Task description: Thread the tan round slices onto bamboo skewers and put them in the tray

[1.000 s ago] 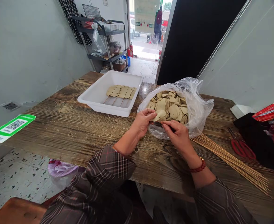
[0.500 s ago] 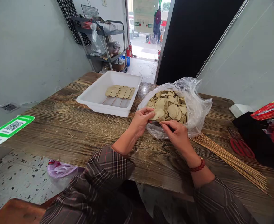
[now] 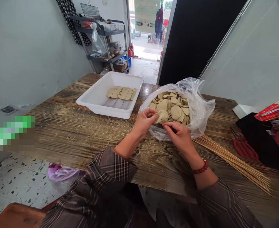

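Between its thumb and fingers, my left hand [image 3: 144, 121] pinches a thin, round beige slice [image 3: 162, 116]. My right hand [image 3: 179, 135] is closed on a thin wooden skewer [image 3: 164, 123], whose tip end meets the near edge of that slice; how far it goes in is hard to see. Both hands are over the near rim of a clear plastic bag [image 3: 197, 103] filled with loose slices [image 3: 176, 111] of the same kind. To the left, a white plastic tray [image 3: 94, 106] holds skewered slices [image 3: 121, 92] laid side by side.
A bundle of bare skewers [image 3: 236, 163] lies right of the bag. Beyond it are red-handled scissors [image 3: 245, 148] and a black box [image 3: 260, 136] beside red-wrapped sticks [image 3: 272, 109]. A shelf cart [image 3: 101, 31] stands behind the wooden table [image 3: 65, 133], near a doorway.
My hands keep nearly the same pose on the slice and skewer. The whole view has shifted very slightly.
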`<state>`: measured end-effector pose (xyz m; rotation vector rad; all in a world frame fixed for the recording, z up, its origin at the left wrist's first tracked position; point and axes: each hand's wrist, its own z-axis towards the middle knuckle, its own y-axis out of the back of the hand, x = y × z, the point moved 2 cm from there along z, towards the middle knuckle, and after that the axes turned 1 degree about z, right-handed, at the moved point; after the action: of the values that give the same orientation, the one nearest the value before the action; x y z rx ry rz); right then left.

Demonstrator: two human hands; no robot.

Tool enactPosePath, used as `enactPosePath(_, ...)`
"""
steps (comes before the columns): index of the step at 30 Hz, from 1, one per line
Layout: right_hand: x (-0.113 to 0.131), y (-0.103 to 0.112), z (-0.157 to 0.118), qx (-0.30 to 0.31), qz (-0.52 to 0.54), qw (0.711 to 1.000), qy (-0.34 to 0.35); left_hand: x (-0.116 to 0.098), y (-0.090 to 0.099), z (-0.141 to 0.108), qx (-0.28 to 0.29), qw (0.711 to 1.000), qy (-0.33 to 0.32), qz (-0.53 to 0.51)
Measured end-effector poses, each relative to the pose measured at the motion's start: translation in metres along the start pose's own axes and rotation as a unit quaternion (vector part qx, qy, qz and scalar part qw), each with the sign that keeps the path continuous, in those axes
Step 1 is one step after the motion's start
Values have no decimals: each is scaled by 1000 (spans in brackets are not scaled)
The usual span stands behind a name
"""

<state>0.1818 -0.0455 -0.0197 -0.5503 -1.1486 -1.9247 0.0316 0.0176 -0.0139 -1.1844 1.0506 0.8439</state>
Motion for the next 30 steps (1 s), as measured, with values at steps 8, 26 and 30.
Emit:
enactPosePath(8,1,0,1,-6,-13,1000,-13,0,1,2,8,998,-28,56)
enactPosePath(26,-6,-7,0,-22,257,947,-191,7,-7,-4,125,972,149,-136)
enactPosePath(30,-3,-9,-1,-12,239,955,-178,7,-12,-6,131,973,121,-146)
